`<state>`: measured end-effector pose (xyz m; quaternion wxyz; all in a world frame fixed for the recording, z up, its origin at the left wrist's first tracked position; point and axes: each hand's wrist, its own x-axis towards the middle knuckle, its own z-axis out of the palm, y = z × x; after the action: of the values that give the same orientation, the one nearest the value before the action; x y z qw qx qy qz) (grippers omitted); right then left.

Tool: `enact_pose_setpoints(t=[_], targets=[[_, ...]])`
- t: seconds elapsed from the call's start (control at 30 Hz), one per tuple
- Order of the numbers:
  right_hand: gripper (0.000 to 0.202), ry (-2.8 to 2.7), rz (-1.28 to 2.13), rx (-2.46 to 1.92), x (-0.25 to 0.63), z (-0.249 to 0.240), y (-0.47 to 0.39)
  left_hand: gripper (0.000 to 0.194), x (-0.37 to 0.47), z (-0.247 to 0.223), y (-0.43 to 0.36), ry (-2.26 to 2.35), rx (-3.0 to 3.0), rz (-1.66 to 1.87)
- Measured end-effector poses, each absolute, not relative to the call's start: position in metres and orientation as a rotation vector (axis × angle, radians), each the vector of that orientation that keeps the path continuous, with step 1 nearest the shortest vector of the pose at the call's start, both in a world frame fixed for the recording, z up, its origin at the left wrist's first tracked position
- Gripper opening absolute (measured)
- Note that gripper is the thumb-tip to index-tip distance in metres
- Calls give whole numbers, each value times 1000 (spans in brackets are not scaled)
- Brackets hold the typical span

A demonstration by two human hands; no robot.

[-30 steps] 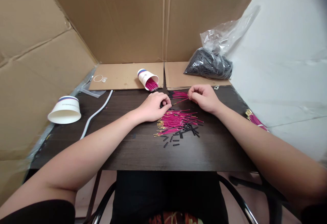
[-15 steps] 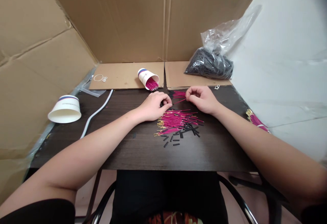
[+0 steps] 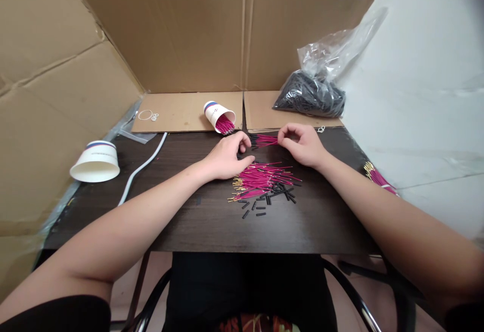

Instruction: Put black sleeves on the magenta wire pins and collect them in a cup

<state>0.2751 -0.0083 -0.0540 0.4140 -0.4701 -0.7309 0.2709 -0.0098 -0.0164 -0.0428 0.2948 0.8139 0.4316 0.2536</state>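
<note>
Wire pile [image 3: 259, 176] well inside table edge [image 3: 242, 251]

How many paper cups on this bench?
2. One paper cup lies on its side on the back cardboard, pink wires inside; the other is at the table's left side, mouth facing the camera. No others visible.

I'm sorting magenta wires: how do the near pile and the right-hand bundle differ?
The pile is loose; the bundle has a white band. The pile lies beside black tubes; the bundle, at the right edge of the table. Both show magenta and gold.
</note>
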Motion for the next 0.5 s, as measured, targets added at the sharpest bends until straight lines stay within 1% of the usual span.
enact_pose_setpoints(t=[0.07, 0.2, 0.37, 0.5], targets=[[13, -1936, 571, -1170, 278, -54, -8, 32, -10, -42, -17, 1171, 2149, 674], [4, -2121, 373, -1063, 285, -51, -7, 32, -9, -42, -18, 1171, 2155, 670], [3, -2179, 265, -988, 286, -49, -7, 33, -9, -43, -17, 1190, 2153, 659], [5, -2238, 264, -915, 279, -47, -14, 33, -10, -43, -17, 1173, 2156, 664]])
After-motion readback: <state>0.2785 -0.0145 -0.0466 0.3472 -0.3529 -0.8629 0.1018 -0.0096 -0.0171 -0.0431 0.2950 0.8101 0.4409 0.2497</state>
